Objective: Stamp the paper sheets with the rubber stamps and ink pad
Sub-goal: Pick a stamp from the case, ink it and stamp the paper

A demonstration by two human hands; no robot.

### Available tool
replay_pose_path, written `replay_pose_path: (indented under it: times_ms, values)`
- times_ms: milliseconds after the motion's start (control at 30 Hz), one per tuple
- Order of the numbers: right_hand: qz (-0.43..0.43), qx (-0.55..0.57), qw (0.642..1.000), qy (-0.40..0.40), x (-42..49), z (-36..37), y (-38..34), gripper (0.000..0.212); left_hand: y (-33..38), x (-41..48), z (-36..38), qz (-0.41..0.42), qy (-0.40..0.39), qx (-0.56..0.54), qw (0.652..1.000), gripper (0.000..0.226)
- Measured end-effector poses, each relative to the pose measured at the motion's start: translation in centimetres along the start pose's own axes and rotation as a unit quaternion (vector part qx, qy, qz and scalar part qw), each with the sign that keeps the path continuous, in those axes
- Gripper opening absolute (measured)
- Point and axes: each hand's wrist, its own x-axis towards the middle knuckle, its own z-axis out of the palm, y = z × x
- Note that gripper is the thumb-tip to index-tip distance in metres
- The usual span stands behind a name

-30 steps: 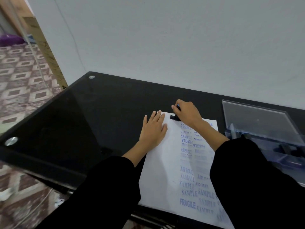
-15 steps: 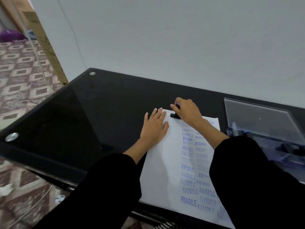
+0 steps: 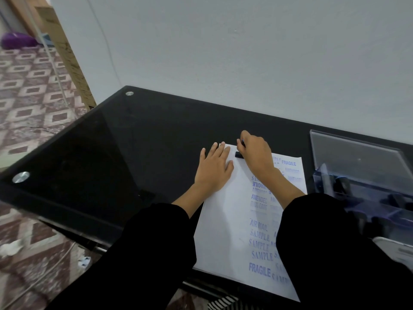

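Recorded a black glass table (image 3: pixel 134 142) set against a pale wall (image 3: pixel 245 52), with two round metal studs (image 3: pixel 20 176) on its top well to the left of the left hand (image 3: pixel 214 168). Saw patterned floor (image 3: pixel 33 108) past the table edge, further left again. Noted a clear plastic case (image 3: pixel 357 157) to the right of the right hand (image 3: pixel 257 155), lid raised; dark shapes inside, too blurred to identify. Noted a white rounded object (image 3: pixel 397 249) nearer the body than the case, cut by the frame edge; could not tell what. Found the right sleeve (image 3: pixel 335 253) lying across the right part of the page and hiding some of the print. Found the left sleeve (image 3: pixel 145 253) over the near table edge.

Logged the paper sheet (image 3: pixel 225 220) flat on the table under both hands, running from the fingertips back toward the body. Read blue-violet imprints (image 3: pixel 260 245) in columns behind the right hand and wrist: FRAGILE, AMENDED, AIR MAIL, SAMPLE repeated; some crisp, others faint. Found the strip behind the left hand unprinted.

Noted the left hand palm down, fingers straight and close together, pressing the sheet's far-left corner. Noted the right hand curled over a small black stamp (image 3: pixel 239 154), pinching it between thumb and fingers. Placed the stamp at the sheet's far edge, between the two hands and just beside the left fingers, its base apparently on the paper. Could not see most of its body under the hand.
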Motion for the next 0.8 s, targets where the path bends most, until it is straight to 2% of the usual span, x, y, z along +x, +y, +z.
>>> replay_pose_path:
  times_ms: [367,800]
  values:
    - [0.004,0.026,0.999,0.038,-0.9,0.9,0.0,0.016,-0.1,0.1,0.2,0.000,0.009,-0.007,1.000,0.052]
    - [0.004,0.036,0.998,0.046,-0.4,1.1,0.1,0.016,0.0,0.0,0.1,-0.004,0.009,-0.008,1.000,0.052]
